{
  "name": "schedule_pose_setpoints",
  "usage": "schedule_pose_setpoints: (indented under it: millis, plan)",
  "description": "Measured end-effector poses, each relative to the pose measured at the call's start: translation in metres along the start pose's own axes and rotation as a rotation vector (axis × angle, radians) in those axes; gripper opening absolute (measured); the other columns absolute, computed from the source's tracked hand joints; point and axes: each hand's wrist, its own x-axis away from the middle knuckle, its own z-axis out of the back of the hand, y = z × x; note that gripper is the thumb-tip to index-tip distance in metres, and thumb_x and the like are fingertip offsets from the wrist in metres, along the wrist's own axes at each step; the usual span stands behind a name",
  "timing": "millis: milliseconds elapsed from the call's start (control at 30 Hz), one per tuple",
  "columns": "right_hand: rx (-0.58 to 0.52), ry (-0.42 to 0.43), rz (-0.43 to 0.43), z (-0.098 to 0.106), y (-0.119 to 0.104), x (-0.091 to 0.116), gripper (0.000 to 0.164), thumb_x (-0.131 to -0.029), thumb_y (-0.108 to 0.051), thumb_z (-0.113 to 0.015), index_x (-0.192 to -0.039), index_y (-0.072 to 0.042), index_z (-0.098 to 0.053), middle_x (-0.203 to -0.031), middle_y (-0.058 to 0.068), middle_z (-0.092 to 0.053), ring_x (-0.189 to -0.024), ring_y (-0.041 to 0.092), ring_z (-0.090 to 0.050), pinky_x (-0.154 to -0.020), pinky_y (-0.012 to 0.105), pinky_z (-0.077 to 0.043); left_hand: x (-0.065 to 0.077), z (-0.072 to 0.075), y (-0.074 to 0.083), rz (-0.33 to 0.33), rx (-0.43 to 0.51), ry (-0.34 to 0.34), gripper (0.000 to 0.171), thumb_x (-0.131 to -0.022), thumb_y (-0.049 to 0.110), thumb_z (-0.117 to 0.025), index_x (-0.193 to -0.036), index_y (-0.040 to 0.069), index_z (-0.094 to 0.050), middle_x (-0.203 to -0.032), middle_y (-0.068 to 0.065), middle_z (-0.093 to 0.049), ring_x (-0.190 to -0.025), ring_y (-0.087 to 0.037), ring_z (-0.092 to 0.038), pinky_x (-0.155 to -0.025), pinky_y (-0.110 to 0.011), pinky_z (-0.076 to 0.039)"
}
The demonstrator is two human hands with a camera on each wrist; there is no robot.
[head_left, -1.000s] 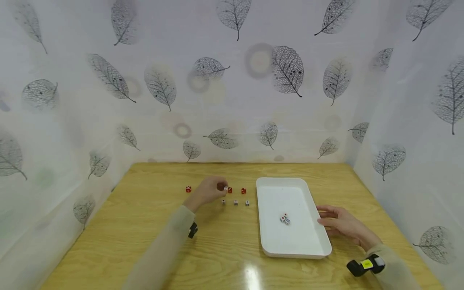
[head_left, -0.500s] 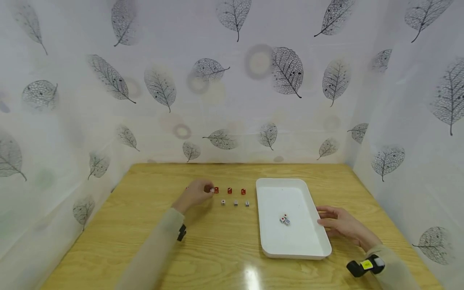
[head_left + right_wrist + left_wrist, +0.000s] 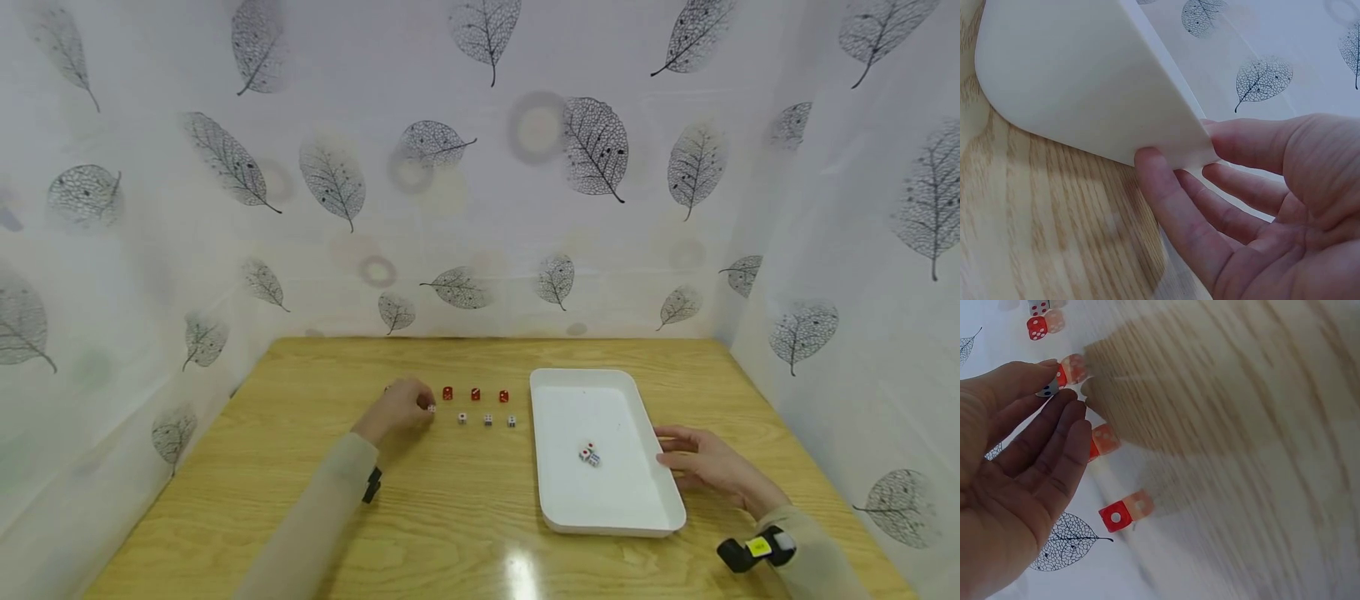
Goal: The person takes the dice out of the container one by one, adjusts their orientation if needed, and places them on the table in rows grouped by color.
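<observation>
My left hand (image 3: pixel 397 408) pinches a white die (image 3: pixel 1048 389) between thumb and fingertips, close over the table and just left of the row of white dice. In the head view, three white dice (image 3: pixel 487 420) sit spaced out in front of three red dice (image 3: pixel 476 394). Another red die (image 3: pixel 387 387) shows only a sliver behind the left hand. Over on the right, my right hand (image 3: pixel 716 467) grips the side of a white tray (image 3: pixel 600 508), its fingertips against the outer wall and rim in the right wrist view. Inside the tray lie three white dice (image 3: pixel 588 455), clustered together.
The wooden table (image 3: pixel 450 517) runs back to a leaf-patterned curtain (image 3: pixel 480 208), which also encloses both sides. Dark straps with small devices sit on both wrists.
My left hand has carried the white die leftward past the red dice, then slightly nearer. A red die now shows where the hand was. The right hand and tray have stayed put.
</observation>
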Motion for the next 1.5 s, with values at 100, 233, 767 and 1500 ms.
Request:
schedule_pose_setpoints:
  millis: [100,233,767,1500]
  plan:
    - [0.001,0.003,-0.004,0.0,0.0,0.0,0.073,-0.095,-0.016,-0.064,-0.149,0.01,-0.022,-0.14,0.038,-0.038,-0.103,0.024,-0.064,-0.082,0.043,-0.058,0.002,-0.001,0.002,0.012,0.008,-0.022,0.006,-0.082,0.007,-0.073,-0.087,0.01,-0.073,-0.088,-0.002,-0.065,-0.082,-0.017,-0.059,-0.076,-0.034,-0.053]
    - [0.006,0.005,-0.01,-0.001,0.0,-0.001,0.073,-0.095,-0.016,-0.064,-0.149,0.01,-0.023,-0.14,0.038,-0.038,-0.103,0.024,-0.064,-0.082,0.043,-0.058,0.002,-0.003,0.003,0.034,0.017,-0.043,0.006,-0.082,0.007,-0.073,-0.085,0.011,-0.072,-0.087,-0.001,-0.065,-0.083,-0.017,-0.058,-0.079,-0.035,-0.053]
    - [0.011,0.01,-0.003,-0.002,-0.005,-0.001,0.07,-0.095,-0.014,-0.063,-0.148,0.01,-0.025,-0.138,0.037,-0.04,-0.102,0.024,-0.064,-0.082,0.042,-0.058,-0.005,-0.005,0.001,0.03,0.034,-0.078,0.01,-0.079,0.009,-0.08,-0.084,0.011,-0.072,-0.083,-0.001,-0.066,-0.076,-0.015,-0.06,-0.07,-0.029,-0.054]
    - [-0.003,-0.008,0.011,-0.001,-0.004,0.004,0.069,-0.096,-0.014,-0.062,-0.148,0.011,-0.023,-0.14,0.039,-0.038,-0.103,0.025,-0.065,-0.081,0.042,-0.058,-0.001,-0.004,0.011,0.03,0.051,0.02,0.038,-0.084,0.046,-0.074,-0.072,0.01,-0.069,-0.066,0.001,-0.058,-0.059,-0.011,-0.045,-0.054,-0.025,-0.039]
